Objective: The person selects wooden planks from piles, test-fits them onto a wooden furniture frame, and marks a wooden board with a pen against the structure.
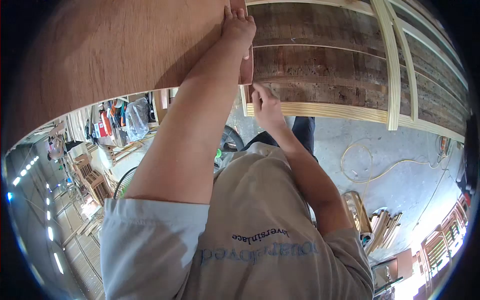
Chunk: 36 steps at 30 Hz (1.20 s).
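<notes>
A person in a printed T-shirt (260, 200) reaches both arms to the work. The right hand (268, 106) is half curled, a finger bent toward the near corner of a narrow reddish-brown board (247, 75); whether it pinches anything, I cannot tell. Farther out, the left hand (240, 31) lies over that board, fingers slightly parted; its grip is unclear. The board lies along the right edge of a broad wood-faced panel (125, 45), beside a dark plank surface (320, 67) edged with a pale timber rail (330, 111) and crossed by pale battens (393, 75). Below, a yellow hose (415, 160) loops across the concrete floor (325, 140), near piled wood strips (385, 227).
</notes>
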{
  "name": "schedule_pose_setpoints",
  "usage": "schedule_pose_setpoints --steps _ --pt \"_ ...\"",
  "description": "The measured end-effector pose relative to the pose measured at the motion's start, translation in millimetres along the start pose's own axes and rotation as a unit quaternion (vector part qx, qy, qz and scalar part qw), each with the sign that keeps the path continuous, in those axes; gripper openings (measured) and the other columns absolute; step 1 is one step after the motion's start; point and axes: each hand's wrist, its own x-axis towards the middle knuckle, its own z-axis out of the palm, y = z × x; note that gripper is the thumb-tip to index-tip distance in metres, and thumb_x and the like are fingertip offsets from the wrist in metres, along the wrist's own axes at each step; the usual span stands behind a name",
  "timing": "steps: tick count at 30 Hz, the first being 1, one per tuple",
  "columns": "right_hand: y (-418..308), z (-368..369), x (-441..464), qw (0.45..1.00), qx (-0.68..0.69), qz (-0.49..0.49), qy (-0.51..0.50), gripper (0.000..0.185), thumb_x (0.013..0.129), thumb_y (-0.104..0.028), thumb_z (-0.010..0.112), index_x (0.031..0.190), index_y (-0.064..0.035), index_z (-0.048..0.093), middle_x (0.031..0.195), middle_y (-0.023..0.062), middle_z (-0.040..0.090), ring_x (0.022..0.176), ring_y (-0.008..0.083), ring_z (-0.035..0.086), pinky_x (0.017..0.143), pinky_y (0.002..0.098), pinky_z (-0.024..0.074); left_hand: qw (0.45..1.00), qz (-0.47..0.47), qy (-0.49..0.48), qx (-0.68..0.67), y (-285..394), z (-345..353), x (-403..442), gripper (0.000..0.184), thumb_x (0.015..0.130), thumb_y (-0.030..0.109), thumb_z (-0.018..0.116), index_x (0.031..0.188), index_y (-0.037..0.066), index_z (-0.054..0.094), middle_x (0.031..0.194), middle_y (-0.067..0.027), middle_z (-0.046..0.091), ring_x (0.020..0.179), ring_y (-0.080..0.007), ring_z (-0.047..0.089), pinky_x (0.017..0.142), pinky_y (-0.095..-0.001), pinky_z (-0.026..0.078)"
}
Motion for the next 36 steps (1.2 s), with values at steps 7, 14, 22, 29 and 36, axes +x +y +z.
schedule_pose_setpoints --steps 7,14,22,29,36 --pt "-5 -6 -5 0.999 0.031 0.033 -0.008 0.016 0.081 -0.008 0.048 0.094 0.0014 0.053 0.083 0.0229 0.057 0.076 0.0369 0.057 0.065 0.0400 0.0459 1.000 -0.008 -0.001 0.003 1 4 1 0.114 0.039 0.034 0.083 0.131 0.001 0.023 0.133 -0.0261 0.026 0.124 -0.0376 0.026 0.102 -0.0540 0.009" --pt "-1 0 0 0.998 -0.044 0.005 -0.035 0.021 0.080 -0.004 0.046 0.100 0.0000 0.050 0.084 0.0215 0.057 0.078 0.0354 0.056 0.067 0.0411 0.0450 1.000 -0.001 0.015 0.000 2 2 3 0.109 0.038 0.034 0.083 0.125 -0.004 0.029 0.130 -0.0268 0.030 0.122 -0.0379 0.030 0.101 -0.0540 0.013" --pt "-21 -10 7 0.982 -0.127 0.062 -0.126 0.020 0.082 -0.011 0.046 0.099 -0.0016 0.051 0.085 0.0219 0.058 0.078 0.0357 0.057 0.066 0.0416 0.0460 0.986 0.042 -0.121 -0.104 -4 -19 2 0.102 0.038 0.027 0.083 0.120 -0.005 0.032 0.123 -0.0265 0.038 0.114 -0.0381 0.040 0.097 -0.0562 0.022" --pt "-19 0 5 0.989 -0.076 0.081 -0.097 0.018 0.079 -0.010 0.046 0.094 -0.0008 0.050 0.076 0.0238 0.056 0.071 0.0405 0.056 0.062 0.0473 0.0443 0.997 0.003 -0.071 0.008 3 -9 8 0.117 0.040 0.032 0.084 0.129 -0.004 0.016 0.133 -0.0306 0.021 0.126 -0.0375 0.022 0.102 -0.0527 0.011" --pt "-15 0 2 0.988 -0.094 0.064 -0.107 0.016 0.078 -0.010 0.046 0.089 -0.0002 0.051 0.074 0.0236 0.056 0.068 0.0387 0.056 0.060 0.0459 0.0450 0.994 -0.002 -0.108 0.023 5 -19 6 0.118 0.043 0.034 0.082 0.131 -0.003 0.013 0.135 -0.0295 0.018 0.127 -0.0385 0.019 0.102 -0.0525 0.010"
